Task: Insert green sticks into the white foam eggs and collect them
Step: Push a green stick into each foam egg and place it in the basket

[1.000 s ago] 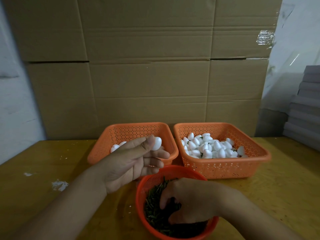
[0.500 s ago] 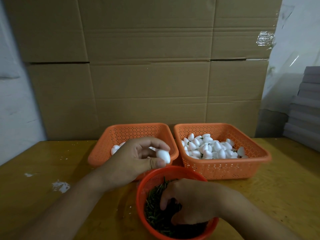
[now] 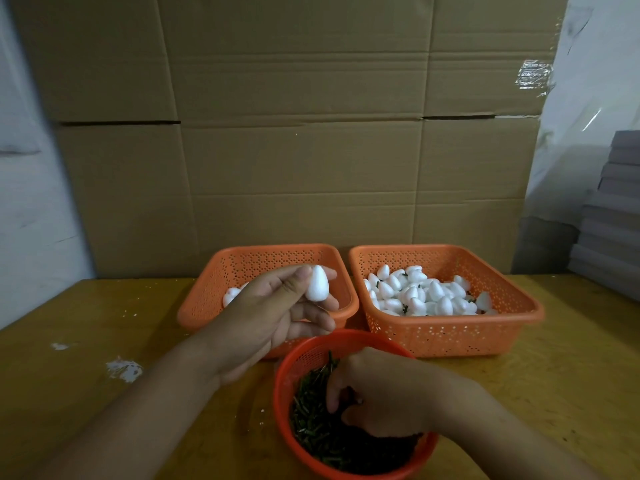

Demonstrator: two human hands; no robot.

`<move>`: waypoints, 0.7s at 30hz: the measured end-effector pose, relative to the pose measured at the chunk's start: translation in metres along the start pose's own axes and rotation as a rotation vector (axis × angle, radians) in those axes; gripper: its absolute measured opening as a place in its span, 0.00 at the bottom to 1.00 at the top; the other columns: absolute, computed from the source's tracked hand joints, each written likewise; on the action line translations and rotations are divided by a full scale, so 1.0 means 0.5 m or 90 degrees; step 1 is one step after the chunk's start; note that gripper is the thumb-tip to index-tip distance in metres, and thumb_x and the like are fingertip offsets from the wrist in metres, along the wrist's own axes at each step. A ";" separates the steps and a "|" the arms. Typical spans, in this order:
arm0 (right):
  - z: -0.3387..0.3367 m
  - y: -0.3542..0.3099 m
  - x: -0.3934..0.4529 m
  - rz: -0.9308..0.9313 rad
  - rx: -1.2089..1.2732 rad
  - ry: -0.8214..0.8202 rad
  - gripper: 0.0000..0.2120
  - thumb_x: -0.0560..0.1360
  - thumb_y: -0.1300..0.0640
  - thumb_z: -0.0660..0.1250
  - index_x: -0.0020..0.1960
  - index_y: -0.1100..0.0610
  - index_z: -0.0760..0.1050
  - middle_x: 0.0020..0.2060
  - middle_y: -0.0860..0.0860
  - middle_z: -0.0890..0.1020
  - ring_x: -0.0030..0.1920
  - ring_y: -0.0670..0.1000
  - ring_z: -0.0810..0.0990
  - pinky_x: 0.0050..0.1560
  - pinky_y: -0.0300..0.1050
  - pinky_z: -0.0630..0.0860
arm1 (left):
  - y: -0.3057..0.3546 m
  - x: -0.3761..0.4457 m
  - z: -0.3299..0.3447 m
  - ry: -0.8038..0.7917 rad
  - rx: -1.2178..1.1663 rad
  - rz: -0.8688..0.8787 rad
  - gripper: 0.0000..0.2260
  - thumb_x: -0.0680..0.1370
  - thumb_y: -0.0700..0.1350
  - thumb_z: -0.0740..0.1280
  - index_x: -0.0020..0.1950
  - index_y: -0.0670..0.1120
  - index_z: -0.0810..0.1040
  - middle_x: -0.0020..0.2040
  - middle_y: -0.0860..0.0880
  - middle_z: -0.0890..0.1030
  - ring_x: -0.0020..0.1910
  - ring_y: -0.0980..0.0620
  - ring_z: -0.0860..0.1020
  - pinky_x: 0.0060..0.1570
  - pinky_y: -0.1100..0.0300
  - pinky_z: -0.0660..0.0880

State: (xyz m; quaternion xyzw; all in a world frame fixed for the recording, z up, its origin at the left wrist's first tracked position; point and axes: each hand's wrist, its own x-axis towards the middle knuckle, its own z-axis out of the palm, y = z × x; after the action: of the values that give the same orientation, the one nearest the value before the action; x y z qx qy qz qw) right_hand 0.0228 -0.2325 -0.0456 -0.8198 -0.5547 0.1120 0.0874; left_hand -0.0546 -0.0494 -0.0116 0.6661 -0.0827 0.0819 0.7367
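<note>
Holding one foam egg (image 3: pixel 317 284) raised, tip up, over the left basket (image 3: pixel 204 299).
Egg is now turned upright & pinched by left hand (image 3: pixel 277 311) vs. 0.5 s ago; right hand (image 3: pixel 384 388), fingers curled, is kept in green sticks (image 3: pixel 315 420) bowl — grip on a stick can't be told; insertion not yet begun.

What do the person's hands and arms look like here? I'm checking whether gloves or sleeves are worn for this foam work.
Both arms are bare as far as the frame shows: no sleeve reaches the forearms, and neither the left hand nor the right hand wears a glove. No watch, bracelet or ring is visible on the parts in view. The nails look short and unpainted where they show.
</note>
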 end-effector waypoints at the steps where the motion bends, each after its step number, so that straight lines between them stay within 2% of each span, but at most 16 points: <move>1: 0.000 0.000 0.000 -0.001 -0.003 0.001 0.11 0.77 0.55 0.68 0.57 0.47 0.80 0.54 0.45 0.81 0.53 0.46 0.78 0.48 0.36 0.72 | 0.000 0.001 0.000 0.008 -0.013 -0.007 0.16 0.82 0.54 0.61 0.58 0.45 0.83 0.48 0.41 0.84 0.43 0.47 0.83 0.46 0.57 0.80; 7: -0.001 -0.002 0.000 0.010 0.003 -0.001 0.10 0.77 0.55 0.68 0.57 0.47 0.80 0.54 0.45 0.82 0.53 0.46 0.78 0.53 0.41 0.75 | 0.007 0.002 0.001 0.030 -0.116 -0.087 0.19 0.80 0.53 0.61 0.59 0.37 0.75 0.45 0.40 0.84 0.38 0.50 0.83 0.39 0.58 0.81; 9: -0.002 -0.002 0.000 0.010 0.005 0.004 0.10 0.77 0.55 0.68 0.57 0.47 0.80 0.54 0.44 0.81 0.52 0.45 0.78 0.51 0.38 0.74 | 0.008 0.004 0.002 0.046 -0.149 -0.118 0.19 0.79 0.53 0.62 0.59 0.38 0.75 0.45 0.40 0.85 0.36 0.52 0.83 0.37 0.59 0.81; 11: -0.001 -0.001 0.000 0.011 0.004 0.013 0.10 0.76 0.56 0.68 0.57 0.47 0.80 0.52 0.42 0.81 0.47 0.41 0.75 0.45 0.32 0.70 | 0.007 0.008 0.003 0.065 -0.184 -0.140 0.21 0.77 0.53 0.64 0.59 0.36 0.75 0.44 0.41 0.85 0.34 0.52 0.84 0.35 0.59 0.81; 13: 0.000 -0.001 -0.001 0.014 0.004 0.009 0.10 0.76 0.57 0.68 0.56 0.47 0.80 0.52 0.43 0.81 0.46 0.40 0.73 0.42 0.31 0.68 | 0.006 0.010 0.002 0.073 -0.205 -0.151 0.23 0.76 0.53 0.65 0.61 0.35 0.75 0.44 0.41 0.85 0.34 0.53 0.84 0.33 0.59 0.81; 18: -0.008 -0.006 -0.002 0.022 0.016 -0.014 0.11 0.78 0.59 0.64 0.57 0.50 0.82 0.54 0.46 0.84 0.53 0.45 0.79 0.53 0.38 0.74 | 0.003 0.013 -0.003 0.073 -0.207 -0.156 0.27 0.75 0.54 0.65 0.64 0.35 0.74 0.44 0.44 0.85 0.33 0.53 0.82 0.33 0.59 0.81; 21: -0.022 -0.006 -0.004 0.021 0.037 0.022 0.11 0.79 0.60 0.64 0.55 0.51 0.83 0.52 0.45 0.85 0.53 0.42 0.80 0.56 0.36 0.74 | 0.000 0.014 -0.005 0.077 -0.194 -0.148 0.24 0.75 0.56 0.66 0.61 0.38 0.76 0.44 0.45 0.84 0.35 0.53 0.81 0.34 0.60 0.80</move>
State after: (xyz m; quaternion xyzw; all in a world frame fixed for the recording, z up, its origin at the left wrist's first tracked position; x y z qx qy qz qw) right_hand 0.0226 -0.2336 -0.0341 -0.8276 -0.5363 0.1154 0.1189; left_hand -0.0477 -0.0469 -0.0101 0.5459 0.0276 0.0227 0.8371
